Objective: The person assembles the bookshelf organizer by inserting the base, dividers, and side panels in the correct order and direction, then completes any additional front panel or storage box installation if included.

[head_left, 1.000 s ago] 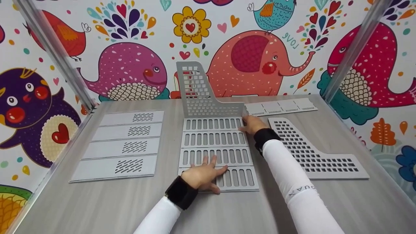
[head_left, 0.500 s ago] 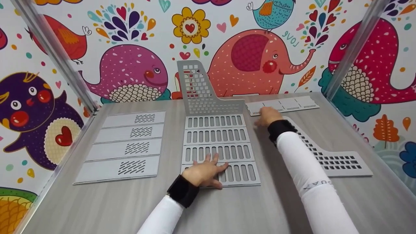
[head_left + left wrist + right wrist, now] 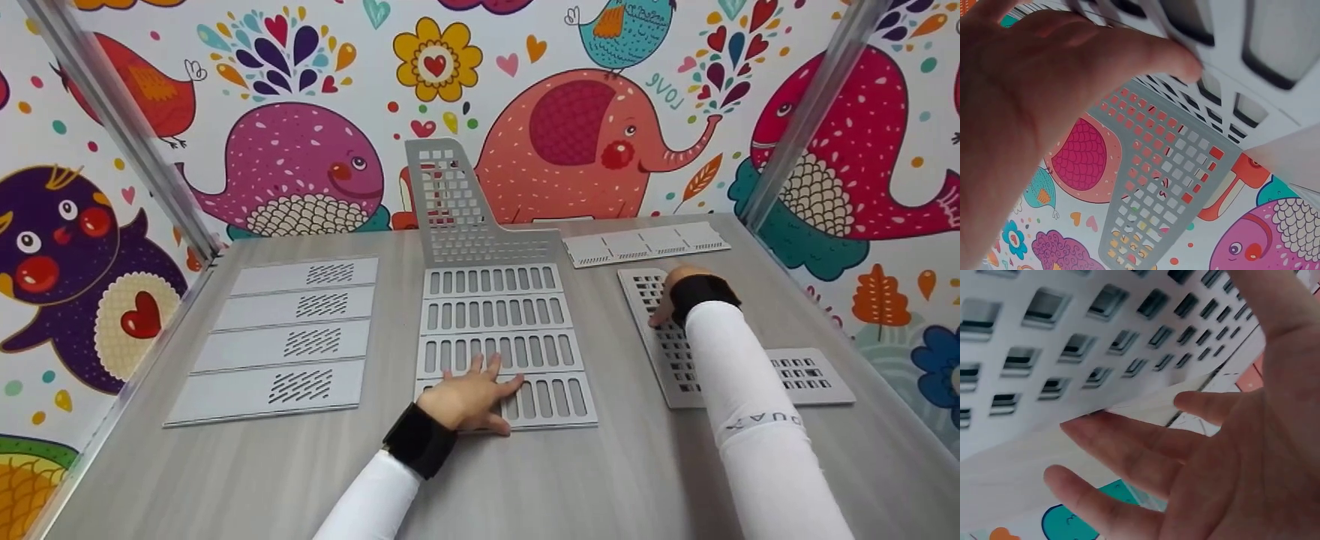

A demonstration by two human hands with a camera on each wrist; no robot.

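Note:
My left hand (image 3: 465, 401) rests spread on the near end of a pale grey slotted panel stack (image 3: 491, 298), marked off in several sections. At its far end stands an upright grey L-shaped panel (image 3: 525, 236) with square holes, against the patterned wall. On the right, my right hand (image 3: 671, 289) is at the tall end of a second L-shaped grid panel (image 3: 802, 394), lying flat. In the right wrist view, its extended fingers (image 3: 1129, 444) reach that panel's edge, with the thumb over the top face. The head view hides most of these fingers.
A flat panel (image 3: 210, 386) with slanted slots lies at the left. A narrow notched strip (image 3: 645, 244) lies at the back right. Metal posts (image 3: 806, 120) stand at the sides before the printed wall (image 3: 495, 112). All pieces sit on a grey wood-look table (image 3: 510, 487).
My right hand has left the far right corner of the slotted panel stack and moved right to the flat L-shaped panel. My left hand stays in place on the slotted panel stack.

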